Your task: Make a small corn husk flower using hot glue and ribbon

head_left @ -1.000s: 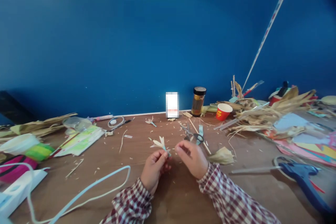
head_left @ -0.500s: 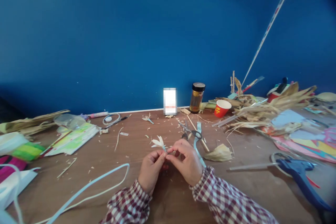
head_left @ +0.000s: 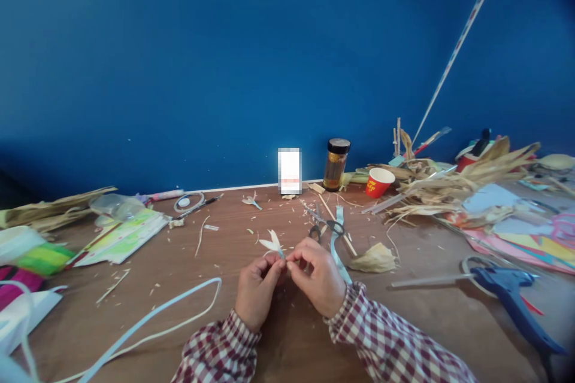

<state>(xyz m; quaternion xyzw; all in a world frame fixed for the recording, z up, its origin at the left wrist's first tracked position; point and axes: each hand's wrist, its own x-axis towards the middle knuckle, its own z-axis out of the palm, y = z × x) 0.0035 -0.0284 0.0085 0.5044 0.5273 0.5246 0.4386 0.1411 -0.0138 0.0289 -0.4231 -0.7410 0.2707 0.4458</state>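
My left hand [head_left: 258, 289] pinches the base of a small husk flower [head_left: 271, 243] with pale pointed petals, held just above the brown table [head_left: 291, 335]. My right hand [head_left: 318, 275] is closed in a pinch at the same base, fingertips touching those of the left. A light blue ribbon strip [head_left: 338, 246] runs from under my right hand back toward the scissors [head_left: 324, 226], which lie just behind my hands. Both sleeves are red-and-white checked.
A blue glue gun [head_left: 512, 293] lies at the right. A dry husk piece [head_left: 374, 257], a red paper cup [head_left: 380, 182], an amber jar [head_left: 336, 164] and a pile of husks [head_left: 453, 188] are behind. A pale blue cord [head_left: 148, 323] loops at left, near papers [head_left: 121, 238].
My right hand has moved left to meet my left hand at the flower's base. The camera has tilted down a little, so the wall's top edge has left the view.
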